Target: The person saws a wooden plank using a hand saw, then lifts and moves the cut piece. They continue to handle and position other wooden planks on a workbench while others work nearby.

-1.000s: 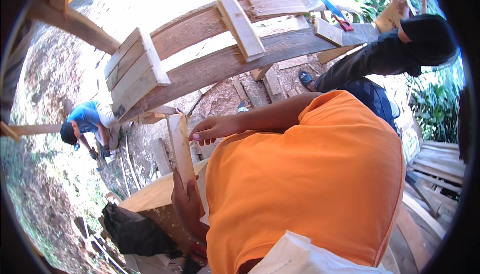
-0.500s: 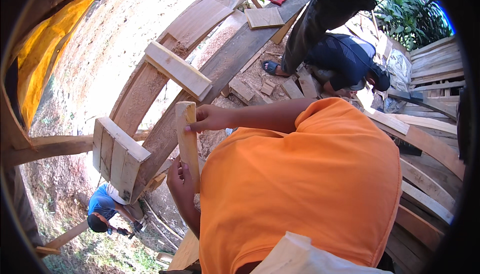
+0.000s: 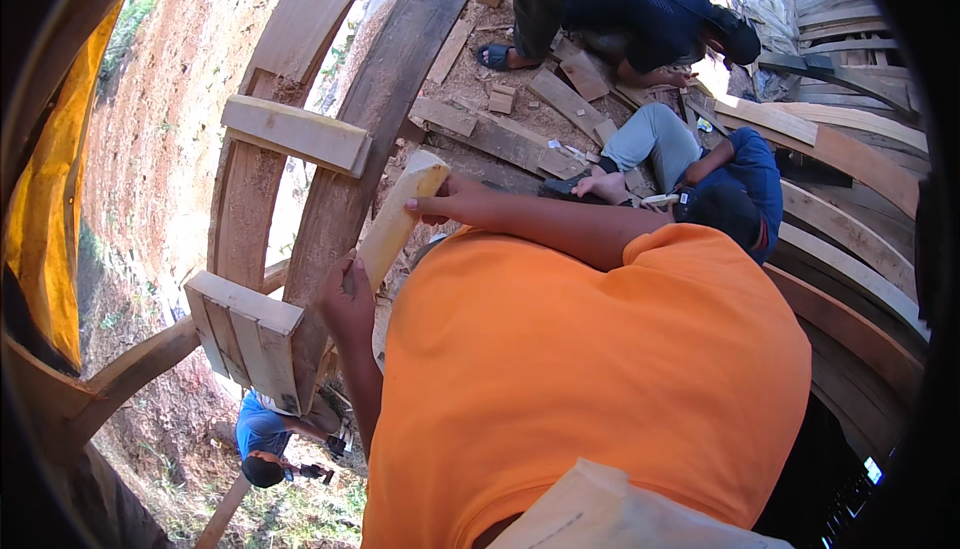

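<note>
A short pale wooden board (image 3: 392,217) is held slantwise in front of my orange shirt, its upper end leaning to the right. My right hand (image 3: 447,201) pinches its upper part, the thumb lying across the face. Lower down, my left hand (image 3: 348,294) closes around the board's other end, with the fingers partly hidden. Just left of the hands runs a long, curved dark plank (image 3: 345,174) dusted with sawdust. A short crosspiece (image 3: 297,135) lies over that plank and the curved timber (image 3: 240,209) beside it.
A block of joined boards (image 3: 245,334) sits at the lower left. One person (image 3: 640,9) bends over at the upper right; another (image 3: 735,184) sits at the right, and a third (image 3: 265,439) is at lower left. Offcuts (image 3: 510,139) litter the ground. Curved planks (image 3: 850,239) line the right.
The board has tilted, its top swinging right, with both hands still on it. The view has shifted, so the blue saw is out of sight and a seated person shows at the right.
</note>
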The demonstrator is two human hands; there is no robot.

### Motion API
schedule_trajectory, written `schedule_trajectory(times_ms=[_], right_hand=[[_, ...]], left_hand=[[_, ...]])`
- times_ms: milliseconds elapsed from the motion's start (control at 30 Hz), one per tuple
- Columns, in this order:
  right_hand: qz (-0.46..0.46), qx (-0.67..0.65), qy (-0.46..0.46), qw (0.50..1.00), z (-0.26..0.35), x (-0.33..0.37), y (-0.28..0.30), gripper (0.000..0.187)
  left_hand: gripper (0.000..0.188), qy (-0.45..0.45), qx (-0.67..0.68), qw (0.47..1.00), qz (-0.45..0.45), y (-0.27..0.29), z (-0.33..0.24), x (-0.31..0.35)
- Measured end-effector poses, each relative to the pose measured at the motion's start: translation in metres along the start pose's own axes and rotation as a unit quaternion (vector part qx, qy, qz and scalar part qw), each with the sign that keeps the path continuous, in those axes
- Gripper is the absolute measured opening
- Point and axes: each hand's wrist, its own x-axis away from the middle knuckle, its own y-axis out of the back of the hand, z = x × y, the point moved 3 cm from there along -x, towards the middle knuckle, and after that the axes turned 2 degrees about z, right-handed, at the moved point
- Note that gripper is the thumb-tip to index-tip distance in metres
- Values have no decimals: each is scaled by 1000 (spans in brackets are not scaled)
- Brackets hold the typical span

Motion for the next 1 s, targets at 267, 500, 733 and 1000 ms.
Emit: schedule_trajectory(times_ms=[267, 500, 733, 1000], right_hand=[[-56, -17, -46, 997, -11, 18, -33, 47], [-55, -11, -82, 995, -22, 28, -77, 46], [-45, -36, -53, 997, -60, 28, -95, 45], [-92, -129, 44, 986, -85, 44, -78, 46]], left_hand=[[10, -91, -3, 993, -74, 9, 23, 6], [4, -130, 22, 986, -104, 9, 73, 33], [8, -140, 40, 988, -55, 22, 93, 49], [10, -169, 63, 978, 100, 26, 62, 11]])
